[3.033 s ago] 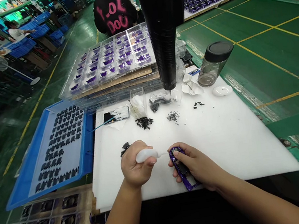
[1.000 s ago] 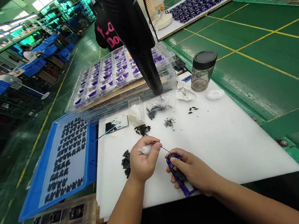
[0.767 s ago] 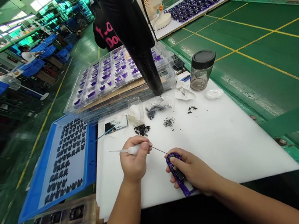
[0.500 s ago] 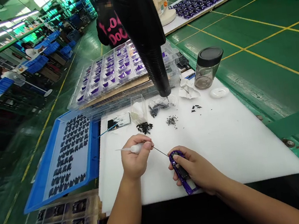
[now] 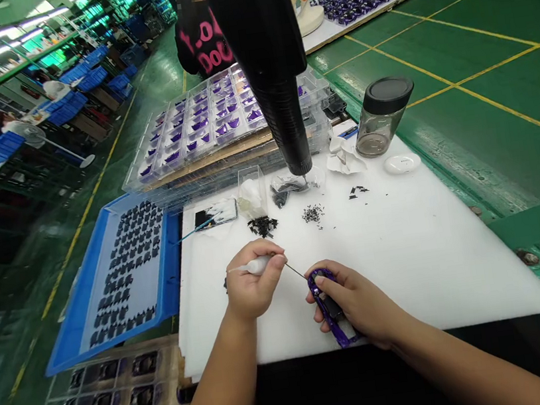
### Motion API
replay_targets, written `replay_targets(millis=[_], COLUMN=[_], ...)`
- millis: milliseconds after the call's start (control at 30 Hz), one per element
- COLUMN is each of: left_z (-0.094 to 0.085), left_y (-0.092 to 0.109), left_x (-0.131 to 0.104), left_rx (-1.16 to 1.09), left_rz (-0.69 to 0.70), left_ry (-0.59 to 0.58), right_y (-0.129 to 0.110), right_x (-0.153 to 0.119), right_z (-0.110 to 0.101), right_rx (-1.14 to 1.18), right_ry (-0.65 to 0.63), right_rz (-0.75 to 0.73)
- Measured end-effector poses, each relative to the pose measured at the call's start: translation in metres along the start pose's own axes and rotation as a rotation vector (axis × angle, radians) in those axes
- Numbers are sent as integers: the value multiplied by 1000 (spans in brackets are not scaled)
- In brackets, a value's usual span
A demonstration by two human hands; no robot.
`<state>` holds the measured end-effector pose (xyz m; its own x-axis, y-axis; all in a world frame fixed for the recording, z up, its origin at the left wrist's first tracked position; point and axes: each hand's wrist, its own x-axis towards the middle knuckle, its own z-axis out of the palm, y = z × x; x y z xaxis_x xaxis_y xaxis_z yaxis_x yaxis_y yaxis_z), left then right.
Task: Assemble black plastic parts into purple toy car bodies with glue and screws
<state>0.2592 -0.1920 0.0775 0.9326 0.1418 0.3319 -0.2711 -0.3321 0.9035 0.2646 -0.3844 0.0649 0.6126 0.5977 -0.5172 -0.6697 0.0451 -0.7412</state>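
My left hand [image 5: 252,289] is closed around a slim tool with a white, bulbous body [image 5: 257,266] and a thin metal shaft. The shaft points down to the right and reaches the upper end of a purple toy-car body shell [image 5: 340,337]. My right hand [image 5: 363,296] grips that shell, thumb on its upper part, with a dark block inside it. Beyond my hands, a heap of small black pieces [image 5: 263,226] and scattered tiny dark screw-like bits [image 5: 312,214] lie on the white foam sheet [image 5: 439,259].
A black electric screwdriver [image 5: 277,74] hangs above the sheet. Behind it are stacked clear trays of purple parts [image 5: 199,125]. A lidded jar [image 5: 382,120] and a white oval piece [image 5: 402,164] are at right. On the left stands a blue tray [image 5: 176,299] of black parts. One person is beyond.
Both hands keep their holds. The left hand and tool have shifted slightly right in view, and the tool's shaft remains at the shell's upper end. The camera view has shifted a little.
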Motion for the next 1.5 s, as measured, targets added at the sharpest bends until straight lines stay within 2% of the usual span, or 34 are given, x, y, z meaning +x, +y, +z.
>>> replay_targets(millis=[300,433,567,733,800,900,1000,1100,1200,1367,1500], left_z=[2,1,-2,-7,-11,-21,-33,-41,-43,-42,-43], left_y=[-3,-1,2,0,0,5,17,28,29,12,-3], left_x=[-1,3,9,14,16,21,32,49,70,98,100], left_rx=[16,-165,-341,-398,-309,3,323,513,592,637,643], left_rz=[-23,-6,4,66,86,72,41,73,134,64,-11], left_ry=[6,34,136,279,383,566,648,644,597,504,408], right_y=[2,4,5,4,3,2,0,-2,-2,0,3], right_x=[0,1,2,1,1,0,-1,-2,-3,-4,-3], right_z=[-1,-2,-1,-1,-1,0,3,5,7,5,2], right_rx=[-1,0,5,0,0,1,-8,-17,-22,0,12], right_ry=[-5,-5,5,5,4,6,15,41,58,55,24], right_rz=[-6,-3,-6,-5,-10,-7,-10,-12,-20,-35,-56])
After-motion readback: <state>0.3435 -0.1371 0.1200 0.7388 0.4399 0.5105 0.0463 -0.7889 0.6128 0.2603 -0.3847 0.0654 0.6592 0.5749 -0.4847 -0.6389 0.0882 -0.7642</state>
